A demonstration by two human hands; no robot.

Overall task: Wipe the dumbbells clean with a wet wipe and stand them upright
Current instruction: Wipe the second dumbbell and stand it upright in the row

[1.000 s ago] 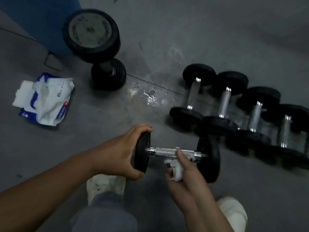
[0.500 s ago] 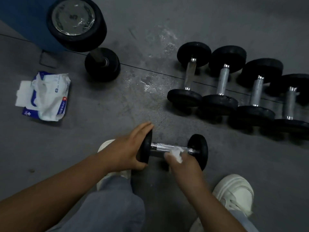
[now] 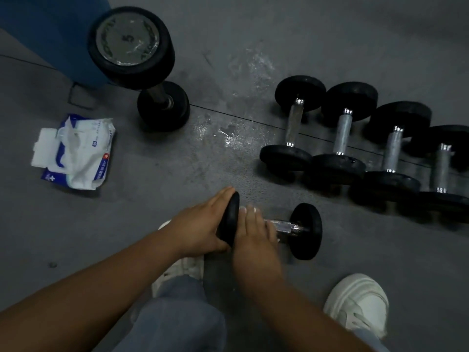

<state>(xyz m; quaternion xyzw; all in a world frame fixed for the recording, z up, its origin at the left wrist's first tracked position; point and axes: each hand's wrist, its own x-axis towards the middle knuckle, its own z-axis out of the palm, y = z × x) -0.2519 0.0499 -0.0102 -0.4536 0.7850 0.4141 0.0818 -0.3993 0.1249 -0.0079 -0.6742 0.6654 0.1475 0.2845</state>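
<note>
A small black dumbbell (image 3: 305,231) with a chrome handle lies on the grey floor in front of me. My left hand (image 3: 200,224) grips its left plate, fingers over the rim and thumb under it. My right hand (image 3: 253,232) wraps the handle right beside that plate, with the wet wipe (image 3: 250,209) under its fingers; only white slivers of it show. Several more dumbbells (image 3: 342,133) lie side by side at the right. One large dumbbell (image 3: 129,44) stands upright at the upper left.
An opened pack of wet wipes (image 3: 76,151) lies on the floor at the left. A blue object (image 3: 50,29) stands behind the large dumbbell. My white shoes (image 3: 357,303) are planted below the small dumbbell. Wet patches (image 3: 228,135) mark the floor in the middle.
My right hand has slid the wipe left along the handle, from near the right plate to against the left plate. My left hand has kept hold of the left plate.
</note>
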